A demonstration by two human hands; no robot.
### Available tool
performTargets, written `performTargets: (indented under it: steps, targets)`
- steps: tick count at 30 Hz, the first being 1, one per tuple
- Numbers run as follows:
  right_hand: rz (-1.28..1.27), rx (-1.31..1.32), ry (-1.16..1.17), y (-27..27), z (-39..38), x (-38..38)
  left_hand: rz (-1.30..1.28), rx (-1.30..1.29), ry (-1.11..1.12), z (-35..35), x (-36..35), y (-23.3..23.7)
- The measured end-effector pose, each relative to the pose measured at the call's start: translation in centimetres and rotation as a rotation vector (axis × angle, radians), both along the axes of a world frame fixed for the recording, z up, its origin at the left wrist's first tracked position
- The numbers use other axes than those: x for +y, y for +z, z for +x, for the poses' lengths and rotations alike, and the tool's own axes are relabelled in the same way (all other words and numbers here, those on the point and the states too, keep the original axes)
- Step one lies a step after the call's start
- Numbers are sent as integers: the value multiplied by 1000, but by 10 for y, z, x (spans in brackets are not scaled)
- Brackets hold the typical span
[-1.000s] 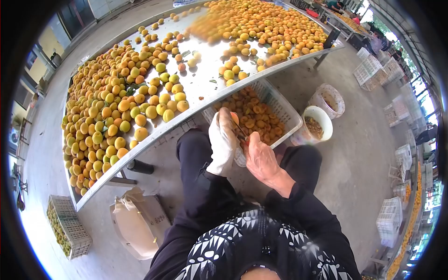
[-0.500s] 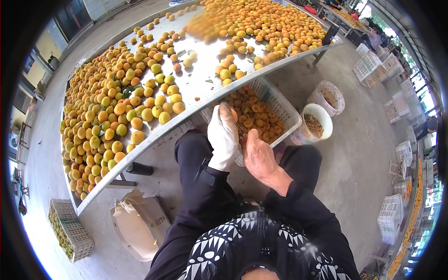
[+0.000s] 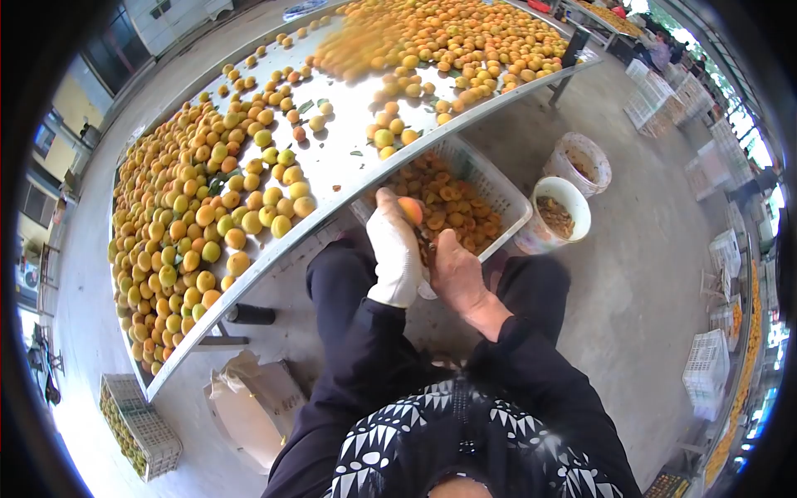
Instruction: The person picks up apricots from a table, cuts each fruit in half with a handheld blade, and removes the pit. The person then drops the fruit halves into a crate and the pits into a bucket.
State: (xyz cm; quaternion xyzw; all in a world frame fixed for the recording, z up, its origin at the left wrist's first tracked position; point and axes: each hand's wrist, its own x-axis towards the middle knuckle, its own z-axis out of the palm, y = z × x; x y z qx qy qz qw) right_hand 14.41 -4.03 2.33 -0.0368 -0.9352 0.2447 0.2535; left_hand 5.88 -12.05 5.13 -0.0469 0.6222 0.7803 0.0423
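Observation:
In a white knit glove, my left hand [image 3: 392,249] is closed around an orange apricot [image 3: 410,211], which shows between thumb and fingers. Close beside it, my bare right hand [image 3: 458,272] has its fingers curled together; a small dark bit shows near its fingertips, too hidden to name. Both hands are over the near edge of a white plastic crate [image 3: 516,217], partly under the table. Inside the crate lie many opened apricot pieces [image 3: 462,204].
A metal-topped table [image 3: 349,170] bears heaps of whole apricots [image 3: 199,191]. Two white buckets [image 3: 573,217] with scraps stand right of the crate. An open cardboard box [image 3: 253,407] and a crate of greenish fruit [image 3: 149,432] sit at lower left. Stacked crates [image 3: 652,104] stand farther right.
The apricot in my left hand shows more than before, as the glove has turned slightly. My right hand stays close by. The whole view has shifted a little.

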Motion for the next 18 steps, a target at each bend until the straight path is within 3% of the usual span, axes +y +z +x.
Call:
performTargets:
  steps: [1,3,4,5,8,14,15,17,18]
  targets:
    - [55,37,6,-5,-1,2,-104,18,18,0,3,-2]
    - [313,178,-33,-19,0,9,27,-101,-46,-7,0,-16]
    - [324,77,-72,-23,3,10,178,-54,-193,-22,-8,-68]
    - [314,113,-95,-31,1,10,353,-328,-207,5,-2,4]
    - [131,165,-86,-45,0,18,264,-400,-217,-2,9,-1]
    - [-51,155,-73,-30,15,28,48,-148,-301,-6,16,-7]
    - [-125,160,-48,-27,21,30,75,-98,-204,-11,24,-4]
    - [-182,55,-115,-23,34,32,32,62,-199,-16,21,36]
    - [-364,37,-178,-19,37,34,-67,298,-91,-11,28,57]
